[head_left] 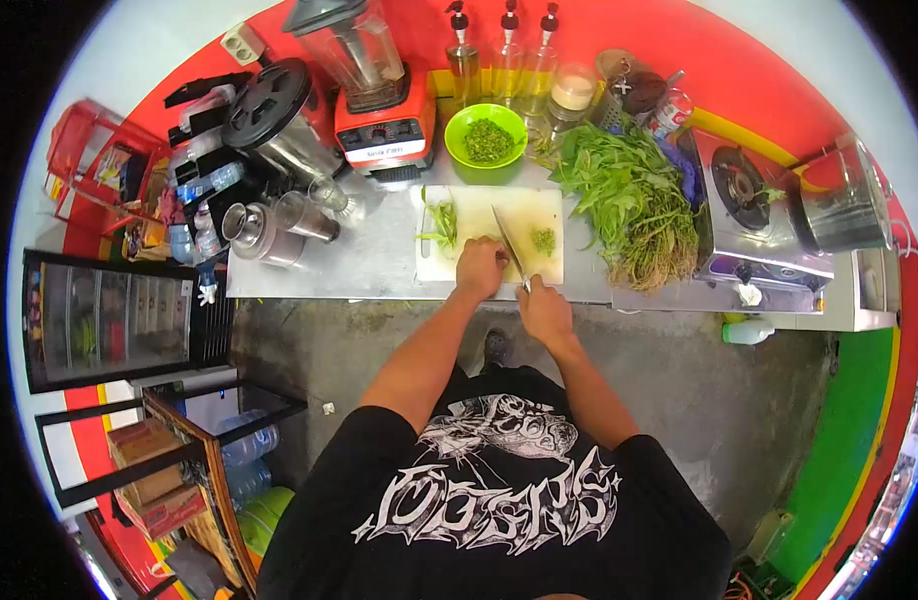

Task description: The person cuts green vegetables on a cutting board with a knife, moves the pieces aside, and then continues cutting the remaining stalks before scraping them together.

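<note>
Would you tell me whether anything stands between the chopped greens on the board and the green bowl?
Nothing visible does; the knife in the right hand lies left of the chopped greens, off the line across the cutting board to the bowl.

A metal counter (380,245) bears board (536,206), bowl (486,172), greens (619,172).

A blender (381,135), 3 pump bottles (506,62) and a jar (571,92) stand along the back of the surface (379,255). A stove (717,235) is at right, a pitcher (847,205) beside its burner. At left are a fridge (119,320), boxes (144,458) and 2 water jugs (249,442).
</note>
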A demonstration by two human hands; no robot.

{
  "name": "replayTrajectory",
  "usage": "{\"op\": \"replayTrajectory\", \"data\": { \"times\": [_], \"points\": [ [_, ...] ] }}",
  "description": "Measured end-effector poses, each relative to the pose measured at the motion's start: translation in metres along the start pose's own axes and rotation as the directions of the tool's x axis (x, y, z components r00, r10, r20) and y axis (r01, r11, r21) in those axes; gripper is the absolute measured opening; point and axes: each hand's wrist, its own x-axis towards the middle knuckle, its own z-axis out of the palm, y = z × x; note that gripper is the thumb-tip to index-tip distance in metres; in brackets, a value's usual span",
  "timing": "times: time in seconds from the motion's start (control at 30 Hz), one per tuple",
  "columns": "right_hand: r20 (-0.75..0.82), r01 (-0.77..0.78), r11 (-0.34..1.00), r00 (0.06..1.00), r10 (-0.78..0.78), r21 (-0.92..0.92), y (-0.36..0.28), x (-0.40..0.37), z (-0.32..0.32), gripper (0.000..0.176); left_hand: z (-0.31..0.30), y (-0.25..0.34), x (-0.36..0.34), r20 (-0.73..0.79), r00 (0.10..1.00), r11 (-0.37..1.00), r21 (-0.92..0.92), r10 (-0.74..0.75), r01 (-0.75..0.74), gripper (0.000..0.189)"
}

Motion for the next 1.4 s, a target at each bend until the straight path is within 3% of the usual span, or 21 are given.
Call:
{"op": "replayTrajectory", "data": {
  "times": [0.1, 0.17, 0.4, 0.47, 0.57, 0.73, 0.87, 0.97, 1.13, 1.27, 1.4],
  "points": [
    [0.062, 0.007, 1.0, 0.998, -0.006, -0.02, -0.01, -0.001, -0.004, 0.036, 0.0, 0.002, 0.001, 0.003, 0.999, 0.998, 0.035, -0.052, 0.052, 0.019],
    [0.141, -0.029, 0.99, 0.989, 0.048, -0.14, -0.02, -0.002, -0.011, 0.033, -0.002, 0.004, 0.003, -0.021, 0.997, 0.993, 0.092, -0.069, 0.071, 0.019],
    [0.149, -0.09, 0.994, 0.984, 0.099, -0.064, -0.013, 0.018, 0.005, 0.037, -0.005, 0.002, 0.006, 0.03, 0.996, 0.996, -0.018, -0.087, 0.088, 0.015],
    [0.143, 0.022, 0.998, 0.99, -0.013, -0.064, -0.007, 0.021, 0.004, 0.04, -0.008, 0.006, -0.006, -0.094, 0.996, 1.0, -0.021, 0.005, -0.007, 0.015],
    [0.201, -0.018, 0.996, 0.979, 0.037, -0.093, -0.02, 0.013, -0.014, 0.042, 0.0, 0.001, -0.015, -0.175, 0.983, 0.998, 0.008, 0.063, -0.062, 0.013],
    [0.225, -0.125, 0.991, 0.965, 0.133, -0.051, -0.018, 0.022, 0.004, 0.042, -0.007, -0.006, -0.015, -0.064, 0.991, 0.989, 0.099, 0.117, -0.111, 0.023],
    [0.249, -0.021, 0.993, 0.967, 0.05, -0.117, -0.011, 0.039, -0.005, 0.041, -0.014, -0.013, -0.017, 0.02, 0.983, 0.968, 0.172, 0.18, -0.181, 0.026],
    [0.292, -0.044, 0.991, 0.953, 0.079, -0.123, -0.017, 0.036, -0.007, 0.04, -0.018, -0.015, -0.015, 0.046, 0.985, 0.975, 0.144, 0.167, -0.172, 0.025],
    [0.267, -0.042, 0.992, 0.961, 0.072, -0.117, -0.024, 0.033, -0.008, 0.038, -0.008, -0.025, -0.012, -0.057, 0.993, 0.99, -0.098, 0.099, -0.104, 0.015],
    [0.251, -0.004, 0.983, 0.967, 0.051, -0.183, -0.02, 0.046, -0.005, 0.041, -0.009, -0.018, -0.016, -0.082, 0.995, 0.987, -0.144, 0.063, -0.075, 0.012],
    [0.262, -0.076, 0.974, 0.956, 0.133, -0.214, -0.035, 0.03, -0.002, 0.041, -0.013, -0.014, -0.016, -0.081, 0.996, 0.989, -0.139, 0.041, -0.052, 0.012]
  ]
}}
